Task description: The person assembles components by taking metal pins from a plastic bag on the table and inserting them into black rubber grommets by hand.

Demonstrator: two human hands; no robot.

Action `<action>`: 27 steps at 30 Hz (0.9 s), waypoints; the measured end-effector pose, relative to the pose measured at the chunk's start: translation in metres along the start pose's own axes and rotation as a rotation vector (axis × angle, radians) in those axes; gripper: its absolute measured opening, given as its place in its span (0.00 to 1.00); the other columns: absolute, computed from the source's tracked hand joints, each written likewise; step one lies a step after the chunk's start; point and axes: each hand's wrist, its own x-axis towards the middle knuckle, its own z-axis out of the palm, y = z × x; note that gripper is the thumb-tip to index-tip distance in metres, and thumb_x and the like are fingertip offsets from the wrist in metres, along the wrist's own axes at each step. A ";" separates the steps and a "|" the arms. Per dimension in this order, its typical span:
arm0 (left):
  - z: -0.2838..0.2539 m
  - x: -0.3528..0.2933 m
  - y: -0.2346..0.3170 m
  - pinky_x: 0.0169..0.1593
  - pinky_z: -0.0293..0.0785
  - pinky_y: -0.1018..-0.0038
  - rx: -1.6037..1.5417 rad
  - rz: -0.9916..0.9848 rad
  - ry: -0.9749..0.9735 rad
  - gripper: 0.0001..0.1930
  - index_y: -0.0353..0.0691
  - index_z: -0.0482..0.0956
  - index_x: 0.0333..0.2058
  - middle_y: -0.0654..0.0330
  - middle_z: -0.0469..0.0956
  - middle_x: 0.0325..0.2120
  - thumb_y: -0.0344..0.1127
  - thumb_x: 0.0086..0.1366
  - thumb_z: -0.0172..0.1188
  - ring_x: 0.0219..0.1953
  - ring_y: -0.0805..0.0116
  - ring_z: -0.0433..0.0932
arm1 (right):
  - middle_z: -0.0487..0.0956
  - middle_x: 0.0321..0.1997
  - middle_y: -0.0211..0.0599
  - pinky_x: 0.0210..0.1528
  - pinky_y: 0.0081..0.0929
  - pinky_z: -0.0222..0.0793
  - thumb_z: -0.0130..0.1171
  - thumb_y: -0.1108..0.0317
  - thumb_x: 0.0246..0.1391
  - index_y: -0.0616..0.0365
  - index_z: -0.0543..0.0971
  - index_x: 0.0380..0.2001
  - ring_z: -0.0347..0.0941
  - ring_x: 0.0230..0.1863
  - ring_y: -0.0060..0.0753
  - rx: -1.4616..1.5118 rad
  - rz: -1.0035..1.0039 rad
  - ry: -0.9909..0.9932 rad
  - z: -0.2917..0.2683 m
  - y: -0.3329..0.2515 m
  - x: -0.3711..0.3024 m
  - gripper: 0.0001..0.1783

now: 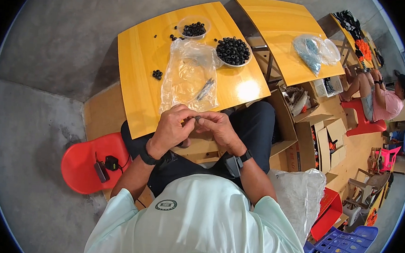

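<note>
Close together at the table's near edge, my left hand (173, 128) and my right hand (217, 128) both pinch one small dark piece (197, 118); its exact kind is too small to make out. Just beyond them lies a clear plastic bag (182, 86), flattened on the yellow table (141, 104), with a few thin dark pieces (205, 89) on its right part. A round tub (234, 53) heaped with black ring-like parts stands at the right, and a second tub (194, 27) with fewer sits at the back. Left of the bag is a small cluster of black parts (157, 74).
A red stool (84, 168) with dark devices stands at my left. Another yellow table (283, 24) at the right bears a bag of bluish material (309, 56). Open cardboard boxes (281, 122) and a white sack (298, 197) lie right of me. Another person (387, 103) sits far right.
</note>
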 end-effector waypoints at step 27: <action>0.025 -0.012 -0.006 0.34 0.75 0.75 -0.166 -0.009 0.108 0.11 0.35 0.82 0.41 0.56 0.77 0.31 0.19 0.61 0.57 0.30 0.66 0.79 | 0.80 0.39 0.32 0.46 0.22 0.78 0.56 0.69 0.66 0.64 0.79 0.51 0.77 0.38 0.21 0.145 0.064 0.064 0.004 0.007 -0.004 0.15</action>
